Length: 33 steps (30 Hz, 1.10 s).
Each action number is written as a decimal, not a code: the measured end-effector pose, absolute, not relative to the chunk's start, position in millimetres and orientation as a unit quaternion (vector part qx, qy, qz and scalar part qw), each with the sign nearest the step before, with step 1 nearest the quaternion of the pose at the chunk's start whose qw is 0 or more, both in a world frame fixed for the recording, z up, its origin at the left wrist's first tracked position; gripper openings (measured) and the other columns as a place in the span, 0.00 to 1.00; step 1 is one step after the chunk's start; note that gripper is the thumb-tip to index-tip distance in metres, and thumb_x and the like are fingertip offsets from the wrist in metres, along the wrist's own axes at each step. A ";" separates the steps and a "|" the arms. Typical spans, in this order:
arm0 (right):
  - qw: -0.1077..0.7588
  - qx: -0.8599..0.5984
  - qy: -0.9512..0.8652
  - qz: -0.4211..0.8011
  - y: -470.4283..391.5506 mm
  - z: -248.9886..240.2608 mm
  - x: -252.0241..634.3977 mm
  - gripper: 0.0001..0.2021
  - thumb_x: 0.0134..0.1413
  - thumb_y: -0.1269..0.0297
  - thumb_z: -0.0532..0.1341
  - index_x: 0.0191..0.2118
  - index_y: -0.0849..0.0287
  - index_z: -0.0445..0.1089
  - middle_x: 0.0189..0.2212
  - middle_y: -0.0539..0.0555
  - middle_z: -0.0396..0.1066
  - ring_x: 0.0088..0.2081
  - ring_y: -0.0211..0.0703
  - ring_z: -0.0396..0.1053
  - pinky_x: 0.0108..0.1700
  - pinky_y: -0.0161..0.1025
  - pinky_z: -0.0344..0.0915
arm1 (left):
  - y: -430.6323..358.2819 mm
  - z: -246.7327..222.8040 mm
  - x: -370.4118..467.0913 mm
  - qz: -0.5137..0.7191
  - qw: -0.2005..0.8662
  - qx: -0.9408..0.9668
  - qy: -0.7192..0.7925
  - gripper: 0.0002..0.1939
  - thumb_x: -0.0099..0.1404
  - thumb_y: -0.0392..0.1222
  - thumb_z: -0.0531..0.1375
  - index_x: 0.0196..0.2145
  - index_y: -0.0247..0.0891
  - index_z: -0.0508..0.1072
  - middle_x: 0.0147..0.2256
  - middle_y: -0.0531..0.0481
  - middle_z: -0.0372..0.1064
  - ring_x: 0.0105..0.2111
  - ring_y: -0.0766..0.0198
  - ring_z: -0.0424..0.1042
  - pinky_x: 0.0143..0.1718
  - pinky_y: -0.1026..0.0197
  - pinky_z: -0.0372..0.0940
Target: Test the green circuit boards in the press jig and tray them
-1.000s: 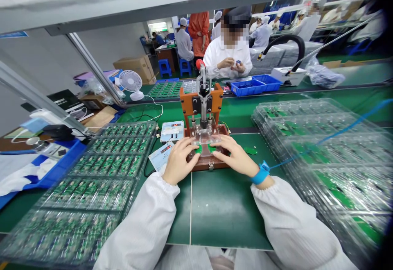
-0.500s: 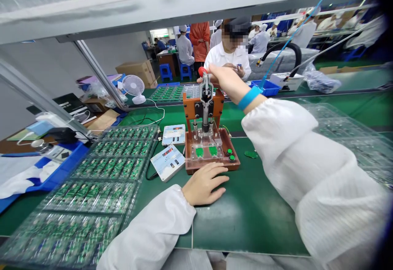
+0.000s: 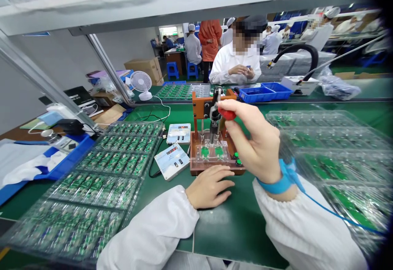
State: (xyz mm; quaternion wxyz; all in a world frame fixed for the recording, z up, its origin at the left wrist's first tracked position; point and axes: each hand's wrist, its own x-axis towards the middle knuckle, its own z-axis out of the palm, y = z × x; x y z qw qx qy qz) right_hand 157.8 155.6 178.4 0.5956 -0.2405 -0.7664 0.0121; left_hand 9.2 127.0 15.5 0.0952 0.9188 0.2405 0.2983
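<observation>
My right hand [image 3: 256, 139] grips the red knob [image 3: 227, 113] of a toggle clamp lever, which is swung down toward me. The clamp is mounted on a test fixture [image 3: 199, 107] with an orange-brown frame and a wooden base. Under its clear plate sit two small green circuit boards [image 3: 205, 152], side by side. My left hand [image 3: 211, 186] lies flat with fingers spread, against the front edge of the fixture's base. Two green buttons [image 3: 237, 159] on the base show just left of my right wrist. A blue wrist strap [image 3: 278, 182] circles that wrist.
Two white meter boxes [image 3: 172, 161] with red digits stand left of the fixture. A clear tray of circuit boards [image 3: 104, 175] covers the left side; more trays [image 3: 322, 159] lie right. Beyond are blue bins [image 3: 258, 94], a fan [image 3: 141, 82] and a seated co-worker [image 3: 236, 63].
My right hand has pulled the red-knobbed lever down and toward me from its raised position. The fixture's clear plate has come down over the boards. My left hand stays by the base.
</observation>
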 end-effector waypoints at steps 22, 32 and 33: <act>0.615 -0.189 -0.748 0.162 164.3 123.5 148.5 0.28 0.67 0.78 0.56 0.66 0.43 0.63 0.65 0.47 0.64 0.69 0.52 0.57 0.71 0.58 0.58 | 201.3 72.6 -119.1 0.183 0.107 0.799 0.562 0.29 0.54 0.43 0.74 0.53 0.37 0.76 0.60 0.36 0.67 0.61 0.39 0.65 0.61 0.40 0.62; 0.610 -0.180 -0.754 0.166 165.2 126.8 152.4 0.28 0.67 0.79 0.55 0.65 0.45 0.64 0.64 0.48 0.65 0.69 0.50 0.57 0.71 0.55 0.59 | 240.9 67.1 -129.2 -0.114 0.128 0.813 0.556 0.60 0.47 0.64 0.74 0.70 0.37 0.57 0.73 0.34 0.35 0.72 0.29 0.34 0.69 0.34 0.44; 0.610 -0.180 -0.753 0.168 165.5 127.0 152.2 0.27 0.67 0.79 0.55 0.65 0.45 0.64 0.64 0.48 0.65 0.69 0.50 0.57 0.71 0.55 0.59 | 242.4 68.9 -128.1 -0.136 0.130 0.812 0.552 0.61 0.47 0.67 0.73 0.71 0.38 0.56 0.73 0.35 0.34 0.72 0.30 0.33 0.69 0.34 0.43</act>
